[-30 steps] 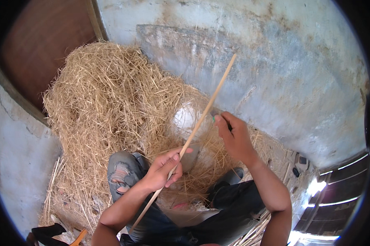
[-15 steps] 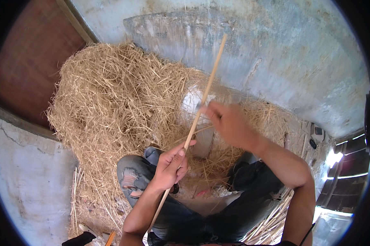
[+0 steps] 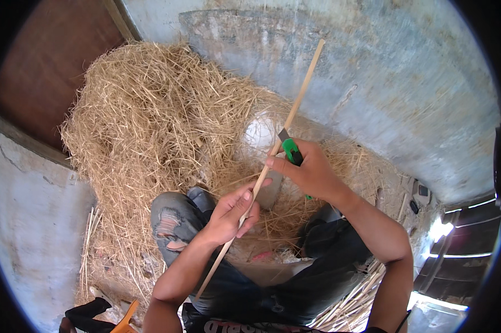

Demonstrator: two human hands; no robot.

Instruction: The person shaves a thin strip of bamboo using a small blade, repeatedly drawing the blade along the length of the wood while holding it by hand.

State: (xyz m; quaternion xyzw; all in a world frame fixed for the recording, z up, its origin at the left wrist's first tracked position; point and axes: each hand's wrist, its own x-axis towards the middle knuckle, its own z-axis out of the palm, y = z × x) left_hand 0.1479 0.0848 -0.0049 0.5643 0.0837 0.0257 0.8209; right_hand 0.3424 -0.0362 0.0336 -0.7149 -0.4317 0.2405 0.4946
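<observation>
A long, thin strip of pale wood or bamboo [image 3: 301, 95] slants from my lap up toward the wall. My left hand [image 3: 233, 213] is closed round its lower half, thumb lying along the top. Farther up, my right hand [image 3: 309, 169] grips a green utility knife [image 3: 290, 147], its blade lying against the strip. The thumb of that hand also presses on the strip just below the blade. Beneath the strip, between my knees, a flat grey block [image 3: 270, 191] shows in part.
A large heap of pale shavings [image 3: 145, 111] fills the left and middle, against a grey wall [image 3: 395, 72]. A white rounded thing [image 3: 260, 132] pokes out of it. Thin sticks [image 3: 353, 299] lie beside my right leg. An orange object [image 3: 126, 316] is at lower left, a small dark box [image 3: 422, 190] at right.
My right hand, blurred before, has come in to the strip, and the green knife now shows plainly. My left hand keeps its hold. The whole view has shifted slightly.
</observation>
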